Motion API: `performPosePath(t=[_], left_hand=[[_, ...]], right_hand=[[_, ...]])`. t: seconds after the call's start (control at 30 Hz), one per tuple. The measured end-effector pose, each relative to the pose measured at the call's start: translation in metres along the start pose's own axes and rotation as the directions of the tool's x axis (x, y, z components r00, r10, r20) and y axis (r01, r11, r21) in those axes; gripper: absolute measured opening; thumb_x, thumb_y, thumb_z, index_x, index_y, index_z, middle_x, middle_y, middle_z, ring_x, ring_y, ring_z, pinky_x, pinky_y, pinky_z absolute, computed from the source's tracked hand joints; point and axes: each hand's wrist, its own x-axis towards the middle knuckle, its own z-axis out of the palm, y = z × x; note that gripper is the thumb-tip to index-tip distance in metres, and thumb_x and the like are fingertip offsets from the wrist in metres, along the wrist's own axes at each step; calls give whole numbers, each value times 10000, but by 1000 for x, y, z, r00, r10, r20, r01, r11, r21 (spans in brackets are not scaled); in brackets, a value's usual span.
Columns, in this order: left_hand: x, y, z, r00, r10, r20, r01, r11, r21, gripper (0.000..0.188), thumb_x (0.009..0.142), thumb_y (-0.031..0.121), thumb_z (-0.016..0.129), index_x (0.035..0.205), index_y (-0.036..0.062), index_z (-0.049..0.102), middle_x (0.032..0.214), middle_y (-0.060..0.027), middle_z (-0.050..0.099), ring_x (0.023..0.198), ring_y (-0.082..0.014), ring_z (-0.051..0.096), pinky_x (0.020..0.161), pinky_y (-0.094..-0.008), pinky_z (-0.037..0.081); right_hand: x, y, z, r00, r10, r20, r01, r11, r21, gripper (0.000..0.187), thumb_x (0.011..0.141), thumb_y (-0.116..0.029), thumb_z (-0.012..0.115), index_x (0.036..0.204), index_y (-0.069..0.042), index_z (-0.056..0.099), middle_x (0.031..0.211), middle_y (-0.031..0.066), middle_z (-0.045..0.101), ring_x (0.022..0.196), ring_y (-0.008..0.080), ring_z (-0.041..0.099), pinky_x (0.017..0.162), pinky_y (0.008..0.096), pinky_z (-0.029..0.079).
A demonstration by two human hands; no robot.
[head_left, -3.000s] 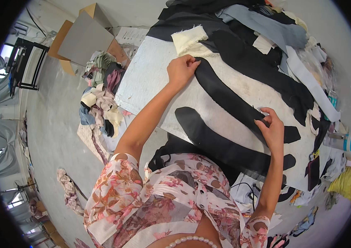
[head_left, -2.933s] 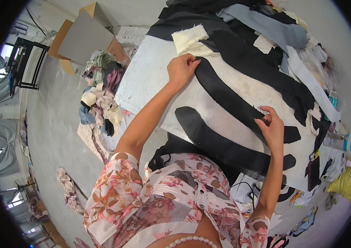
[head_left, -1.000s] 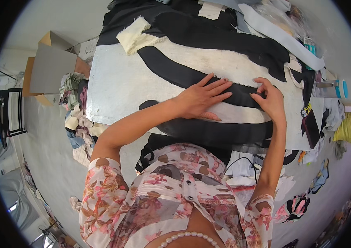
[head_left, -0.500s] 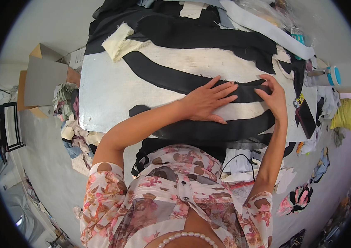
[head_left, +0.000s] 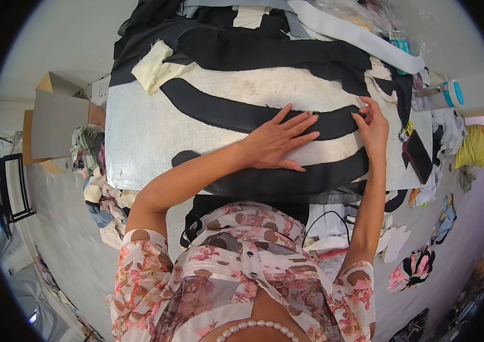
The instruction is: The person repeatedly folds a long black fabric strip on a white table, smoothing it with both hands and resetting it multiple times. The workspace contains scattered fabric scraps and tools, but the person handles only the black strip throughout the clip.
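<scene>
A pale, flat worktable with a smooth top (head_left: 133, 122) carries a spread of cloth. Along its far side lies a broad black fabric piece with an irregular edge (head_left: 265, 54), and beyond that a long, pale grey-white band (head_left: 362, 40). A cream cloth scrap with frayed edges (head_left: 152, 65) sits just beside the left end of a curved black fabric strip (head_left: 210, 108), which lies across the middle of the table. A second curved black strip (head_left: 310, 179) lies nearer the body, partly under the left forearm. A dark, flat rectangular object (head_left: 418, 158) rests near the right edge.

The left hand (head_left: 279, 139) lies palm down, fingers spread over the middle strip and covering part of it, thumb pointing right beside the nearer strip. The right hand (head_left: 373, 122), fingers bent, pinches the middle strip's right end between thumb and forefinger.
</scene>
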Motion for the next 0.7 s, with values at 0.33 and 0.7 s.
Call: performPosePath(t=[0.33,0.7], left_hand=[[0,0,5,998,19,-68,-18,1000,2,871,903,724,376,1451,49,430,1572,-202,268,1479,-322,227,1194,-554,114],[4,2,16,986,23,-165,-31,998,-50,829,874,672,506,1396,28,485,1529,-228,332,1452,-333,269,1178,-555,150]], right_hand=[[-5,-6,0,990,-28,-137,22,999,-48,360,801,-84,773,1135,-67,640,800,19,640,619,117,563,608,265,469],[20,5,-9,955,193,226,-264,900,348,303,987,-277,584,916,4,675,753,27,658,535,57,486,502,207,366]])
